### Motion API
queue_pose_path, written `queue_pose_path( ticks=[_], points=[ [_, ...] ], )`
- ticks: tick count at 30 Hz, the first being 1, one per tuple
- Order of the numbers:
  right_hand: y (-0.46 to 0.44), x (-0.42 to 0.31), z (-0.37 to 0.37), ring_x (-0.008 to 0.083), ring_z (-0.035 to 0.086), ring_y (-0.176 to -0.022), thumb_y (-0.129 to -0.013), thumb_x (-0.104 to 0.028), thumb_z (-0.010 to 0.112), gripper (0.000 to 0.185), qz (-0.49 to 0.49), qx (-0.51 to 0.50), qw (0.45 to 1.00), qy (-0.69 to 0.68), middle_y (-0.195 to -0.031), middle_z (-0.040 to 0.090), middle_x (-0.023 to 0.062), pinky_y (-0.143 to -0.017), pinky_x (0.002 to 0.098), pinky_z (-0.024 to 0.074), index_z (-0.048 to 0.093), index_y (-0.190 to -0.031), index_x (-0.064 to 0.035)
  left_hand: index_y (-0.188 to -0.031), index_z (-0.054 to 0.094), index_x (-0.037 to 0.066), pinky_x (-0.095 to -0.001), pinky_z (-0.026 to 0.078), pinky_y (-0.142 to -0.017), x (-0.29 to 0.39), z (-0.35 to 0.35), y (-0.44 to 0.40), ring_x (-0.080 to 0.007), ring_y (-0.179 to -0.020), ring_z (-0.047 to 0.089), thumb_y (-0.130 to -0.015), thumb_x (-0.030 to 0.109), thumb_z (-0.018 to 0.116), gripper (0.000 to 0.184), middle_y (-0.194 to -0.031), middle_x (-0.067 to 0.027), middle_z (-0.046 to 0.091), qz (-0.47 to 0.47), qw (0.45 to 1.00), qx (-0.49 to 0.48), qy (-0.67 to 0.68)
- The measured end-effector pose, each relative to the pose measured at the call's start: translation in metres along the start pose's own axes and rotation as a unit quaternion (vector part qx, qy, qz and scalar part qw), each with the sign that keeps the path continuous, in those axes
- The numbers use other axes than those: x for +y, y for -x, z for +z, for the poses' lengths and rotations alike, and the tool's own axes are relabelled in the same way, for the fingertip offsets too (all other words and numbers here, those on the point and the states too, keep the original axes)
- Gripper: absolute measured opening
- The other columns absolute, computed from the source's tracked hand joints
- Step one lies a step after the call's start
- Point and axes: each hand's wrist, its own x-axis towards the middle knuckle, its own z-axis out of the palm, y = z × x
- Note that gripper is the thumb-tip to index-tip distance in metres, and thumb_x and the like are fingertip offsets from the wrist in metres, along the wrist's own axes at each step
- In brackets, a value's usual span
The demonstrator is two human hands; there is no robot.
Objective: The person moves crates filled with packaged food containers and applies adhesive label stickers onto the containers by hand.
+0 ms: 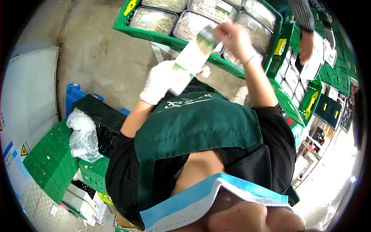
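Observation:
My left hand (158,81), in a white glove, grips the lower end of a long white-and-green package (193,58). My bare right hand (234,38) has its fingers closed on the package's upper end, which is slightly blurred. The package slants in front of the dark green apron (201,120), near the edge of a green crate (166,37). Clear-lidded trays (152,21) with pale contents fill much of that crate.
At the upper right, another person's hand (306,48) is at a packed tray (313,58). A second green crate (288,102) holds more trays. A clear plastic bag (83,133) lies by black and green crates at the left. Concrete floor (100,50) shows at the upper left.

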Motion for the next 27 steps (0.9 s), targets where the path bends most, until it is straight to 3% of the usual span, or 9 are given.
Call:
queue_pose_path(
  ticks=[4, 10, 13, 16, 18, 22, 24, 26, 27],
  points=[
    [-0.021, 0.066, 0.030, 0.0301, 0.052, -0.084, -0.073, -0.025, 0.056, 0.033, -0.022, -0.048, 0.989, 0.140, -0.092, 0.055, 0.0155, -0.073, 0.0375, 0.0427, 0.048, -0.098, -0.0038, -0.089, 0.057, -0.005, -0.0241, 0.045, -0.067, -0.050, -0.035, 0.013, -0.0120, -0.074, 0.056, -0.074, 0.007, 0.052, 0.019, -0.083, -0.0076, 0.059, -0.042, 0.989, 0.011, 0.143],
    [0.018, 0.033, 0.044, 0.0301, 0.049, -0.093, -0.074, -0.040, 0.057, 0.054, -0.059, 0.108, 0.956, 0.268, -0.102, 0.051, 0.0158, -0.079, 0.0374, 0.0405, 0.041, -0.112, -0.0047, -0.097, 0.054, -0.005, -0.0252, 0.044, -0.071, -0.039, -0.010, 0.024, -0.0131, -0.078, 0.055, -0.080, 0.009, 0.047, 0.023, -0.088, -0.0067, 0.058, 0.013, 0.966, 0.047, 0.253],
    [0.053, -0.009, 0.019, 0.0241, 0.055, -0.085, -0.073, -0.040, 0.058, 0.048, 0.039, -0.217, 0.943, -0.249, -0.089, 0.057, 0.0132, -0.075, 0.0323, 0.0429, 0.050, -0.103, -0.0030, -0.104, 0.050, -0.004, -0.0261, 0.044, -0.074, -0.019, 0.005, 0.020, -0.0138, -0.084, 0.054, -0.080, 0.006, 0.048, 0.026, -0.095, -0.0085, 0.056, 0.021, 0.974, 0.004, 0.225],
    [0.076, -0.012, 0.004, 0.0248, 0.058, -0.069, -0.075, -0.017, 0.058, 0.021, -0.103, -0.148, 0.969, -0.171, -0.074, 0.057, 0.0137, -0.062, 0.0296, 0.0456, 0.054, -0.091, -0.0039, -0.105, 0.051, -0.003, -0.0254, 0.043, -0.075, 0.007, 0.032, 0.011, -0.0135, -0.085, 0.054, -0.079, 0.005, 0.050, 0.027, -0.096, -0.0085, 0.057, 0.033, 0.980, -0.023, 0.196],
    [0.087, -0.005, -0.007, 0.0196, 0.056, -0.064, -0.075, -0.010, 0.058, 0.018, -0.054, -0.207, 0.962, -0.172, -0.073, 0.058, 0.0102, -0.059, 0.0284, 0.0434, 0.055, -0.091, -0.0024, -0.104, 0.052, -0.002, -0.0237, 0.043, -0.076, 0.030, 0.055, 0.002, -0.0125, -0.083, 0.054, -0.078, 0.004, 0.052, 0.027, -0.095, -0.0070, 0.058, 0.099, 0.970, -0.034, 0.220],
    [0.099, 0.029, -0.039, 0.0237, 0.058, -0.063, -0.072, -0.015, 0.060, 0.009, -0.067, -0.046, 0.993, -0.083, -0.067, 0.059, 0.0110, -0.057, 0.0297, 0.0463, 0.059, -0.076, -0.0071, -0.077, 0.056, -0.001, -0.0247, 0.041, -0.061, 0.026, 0.104, -0.020, -0.0100, -0.067, 0.050, -0.076, 0.009, 0.056, 0.010, -0.071, -0.0036, 0.056, 0.026, 0.999, -0.015, -0.032],
    [0.081, 0.075, -0.070, 0.0219, 0.059, -0.065, -0.071, -0.019, 0.058, 0.013, -0.027, 0.054, 0.998, -0.007, -0.072, 0.060, 0.0070, -0.058, 0.0305, 0.0461, 0.060, -0.076, -0.0080, -0.069, 0.055, 0.002, -0.0263, 0.041, -0.056, 0.042, 0.117, -0.019, -0.0150, -0.061, 0.050, -0.074, 0.019, 0.057, 0.018, -0.065, -0.0060, 0.051, 0.083, 0.996, -0.026, 0.028],
    [0.063, 0.123, -0.110, 0.0267, 0.058, -0.071, -0.072, -0.025, 0.057, 0.028, 0.072, 0.025, 0.997, 0.007, -0.078, 0.059, 0.0144, -0.062, 0.0336, 0.0458, 0.054, -0.087, -0.0025, -0.070, 0.057, 0.005, -0.0291, 0.043, -0.054, 0.029, 0.108, -0.029, -0.0204, -0.061, 0.054, -0.073, 0.022, 0.056, 0.018, -0.066, -0.0081, 0.055, 0.303, 0.907, -0.013, -0.292],
    [0.062, 0.145, -0.111, 0.0286, 0.057, -0.073, -0.071, -0.025, 0.057, 0.031, 0.061, -0.010, 0.998, 0.014, -0.079, 0.057, 0.0165, -0.064, 0.0347, 0.0454, 0.052, -0.089, -0.0010, -0.072, 0.059, 0.007, -0.0319, 0.045, -0.054, 0.030, 0.102, -0.030, -0.0228, -0.063, 0.056, -0.071, 0.027, 0.057, 0.020, -0.068, -0.0091, 0.058, 0.233, 0.896, -0.025, -0.377]
  ],
)
